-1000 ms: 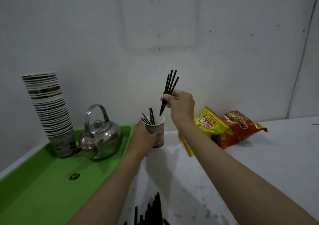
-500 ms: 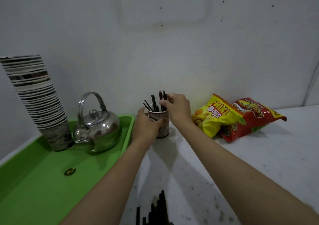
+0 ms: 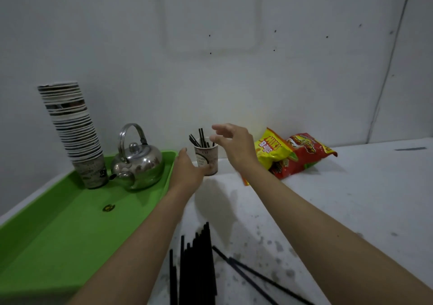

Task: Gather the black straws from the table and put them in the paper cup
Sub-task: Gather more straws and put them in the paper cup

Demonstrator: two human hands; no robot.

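A printed paper cup stands upright on the white table near the wall, with several black straws sticking out of it. My left hand is just in front and left of the cup, fingers apart, holding nothing; whether it touches the cup is unclear. My right hand hovers beside the cup's right rim, fingers spread and empty. A pile of loose black straws lies on the table close to me, with two more straws angled off to its right.
A green tray on the left holds a tall stack of paper cups, a steel kettle and a small bottle cap. Yellow and red snack bags lie right of the cup by the wall.
My right hand lowered its bunch of straws into the cup, let go and lifted off with fingers spread. My left hand loosened its hold on the cup.
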